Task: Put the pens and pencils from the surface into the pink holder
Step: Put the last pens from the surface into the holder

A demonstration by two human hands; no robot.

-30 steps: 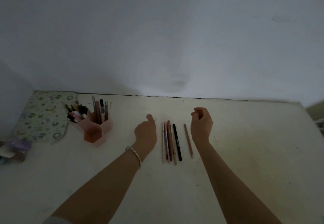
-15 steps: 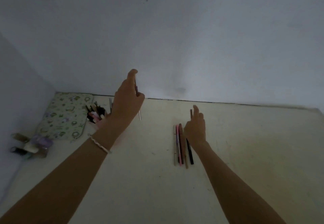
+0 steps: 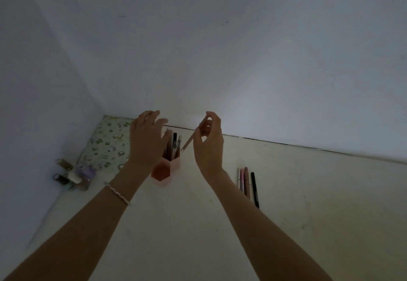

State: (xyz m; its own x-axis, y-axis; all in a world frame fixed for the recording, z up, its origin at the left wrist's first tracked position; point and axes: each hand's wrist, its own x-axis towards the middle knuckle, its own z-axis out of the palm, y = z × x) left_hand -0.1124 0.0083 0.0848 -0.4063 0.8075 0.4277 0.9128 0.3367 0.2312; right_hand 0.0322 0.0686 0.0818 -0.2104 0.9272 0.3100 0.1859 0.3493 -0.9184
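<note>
The pink holder (image 3: pixel 165 171), made of hexagonal cells, stands on the pale surface with several pens upright in its rear cells. My left hand (image 3: pixel 146 140) hovers over its left side, fingers spread, holding nothing, and hides part of it. My right hand (image 3: pixel 208 143) is just right of the holder, pinching a brownish pencil (image 3: pixel 187 144) that slants down-left with its tip near the holder's rim. Several pens (image 3: pixel 247 183) lie side by side on the surface to the right, the black one outermost.
A green patterned pouch (image 3: pixel 106 146) lies in the back-left corner against the walls. Small bottles and tape rolls (image 3: pixel 73 176) cluster in front of it. A white wall runs along the back edge of the surface (image 3: pixel 308 214).
My left hand let go of a pen at the holder and now spreads open. My right hand lifted the brownish pencil from the row and carried it left to the holder. The view shifted left.
</note>
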